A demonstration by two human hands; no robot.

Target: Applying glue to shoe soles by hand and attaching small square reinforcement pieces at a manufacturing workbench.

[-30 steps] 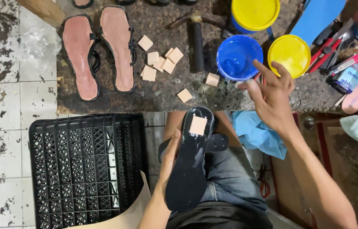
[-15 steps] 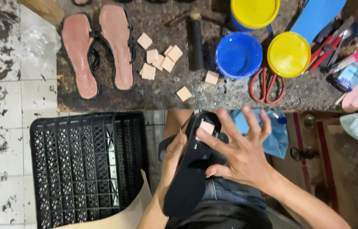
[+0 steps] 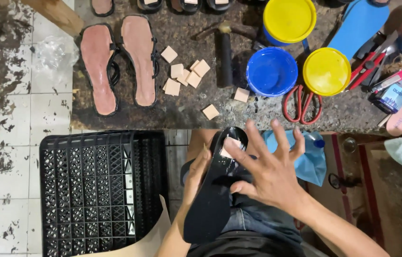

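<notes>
The black sole (image 3: 215, 190) lies upside down along the person's lap, near the lower middle of the view, toe end pointing far. The left hand (image 3: 196, 173) cups its left edge from beneath, fingers curled around the rim and holding it steady. The right hand (image 3: 270, 173) is spread wide over the far end, fingers splayed, with the forefinger pressing a small tan square pad (image 3: 234, 145) against the sole's heel area; a wet sheen around the pad looks like glue, though the fingers hide most of it and I cannot be sure how fully it is seated.

As a judgement of progress: this sole has its pad placed and being pressed down, so the piece in hand seems close to done. Much is left. On the dark workbench (image 3: 353, 114) farther away, a loose cluster of square pads (image 3: 184, 74) waits, with two more singles to the right of it, near the open blue glue pot (image 3: 271, 71). Two pink-lined sandals (image 3: 117, 64) lie flat at the far left with no pad visible on them. The black crate (image 3: 101, 195) stands to the left of the lap.
</notes>
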